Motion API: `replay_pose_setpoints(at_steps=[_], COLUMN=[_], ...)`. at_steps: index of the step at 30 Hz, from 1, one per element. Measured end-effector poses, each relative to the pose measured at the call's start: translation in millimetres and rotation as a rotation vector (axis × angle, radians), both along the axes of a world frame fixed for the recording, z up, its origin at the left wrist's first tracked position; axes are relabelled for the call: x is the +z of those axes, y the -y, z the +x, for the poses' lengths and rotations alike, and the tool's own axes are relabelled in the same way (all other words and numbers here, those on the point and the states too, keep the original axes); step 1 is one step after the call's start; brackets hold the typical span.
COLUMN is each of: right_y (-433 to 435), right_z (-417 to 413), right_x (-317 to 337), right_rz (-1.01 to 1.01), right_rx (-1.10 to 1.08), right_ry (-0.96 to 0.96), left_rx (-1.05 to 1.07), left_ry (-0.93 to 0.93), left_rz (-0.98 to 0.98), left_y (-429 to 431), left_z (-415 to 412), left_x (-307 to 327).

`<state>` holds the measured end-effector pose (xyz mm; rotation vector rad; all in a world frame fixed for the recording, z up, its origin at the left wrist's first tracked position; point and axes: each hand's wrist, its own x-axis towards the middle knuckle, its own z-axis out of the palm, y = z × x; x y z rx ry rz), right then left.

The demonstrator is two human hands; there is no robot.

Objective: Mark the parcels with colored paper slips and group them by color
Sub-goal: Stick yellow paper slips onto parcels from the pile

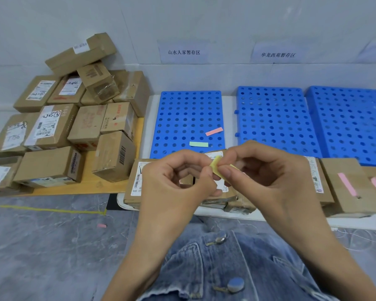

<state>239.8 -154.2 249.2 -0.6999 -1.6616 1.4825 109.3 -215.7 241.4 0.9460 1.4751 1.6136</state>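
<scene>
Pinching a yellow slip (215, 168) between thumbs and fingertips, the left hand (176, 181) and right hand (269, 177) hold it together just above a labelled parcel (135, 181) at the table's front edge; the slip seems partly folded. Behind it, a green slip (198, 144) and a pink slip (214, 131) lie on a blue perforated board (189, 114). Brown parcels (74, 118) are piled at the left

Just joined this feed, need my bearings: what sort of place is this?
Probably a parcel sorting point: labelled cardboard parcels piled at left, blue perforated pallets in a row, and paper signs above them naming temporary storage areas.
</scene>
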Motion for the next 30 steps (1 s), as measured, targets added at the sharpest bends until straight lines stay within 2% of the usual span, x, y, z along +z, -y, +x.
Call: replay_pose_setpoints(at_steps=[5,11,13,15,17,19,25,30], right_y=[-1.1,-6.2,-6.7,-5.3,-3.3,-1.9,-2.8,-3.4], right_z=[-2.0,-0.6,1.3,2.7,2.5,0.9,-1.7,-0.4], right_x=[-3.3,-4.2,-6.0,-7.8,-8.7,-9.4,-16.0,-16.8], right_rz=[-0.047,-0.148,-0.066,0.116,0.307,0.402,0.391,0.363], right_rx=[-0.016,-0.035,-0.042,-0.070,-0.119,-0.161,-0.185,-0.187], right_ry=[-0.007,-0.035,0.015,0.125,0.227,0.274,0.302,0.281], left_rx=[0.009,-0.036,-0.045,-0.025,-0.001,0.006,0.067,0.075], left_ry=[0.013,0.130,0.151,0.133,0.084,0.005,-0.159,-0.167], left_rz=[-0.028,-0.022,-0.022,-0.016,-0.006,0.003,0.001,-0.008], left_y=[-1.9,-0.4,-0.2,0.0,0.6,1.3,1.0,1.4], left_z=[0.0,-1.2,-0.7,0.1,0.2,0.7,3.2,4.6], left_x=[-1.8,1.3,1.1,0.7,0.3,-0.1,-3.0,-2.0])
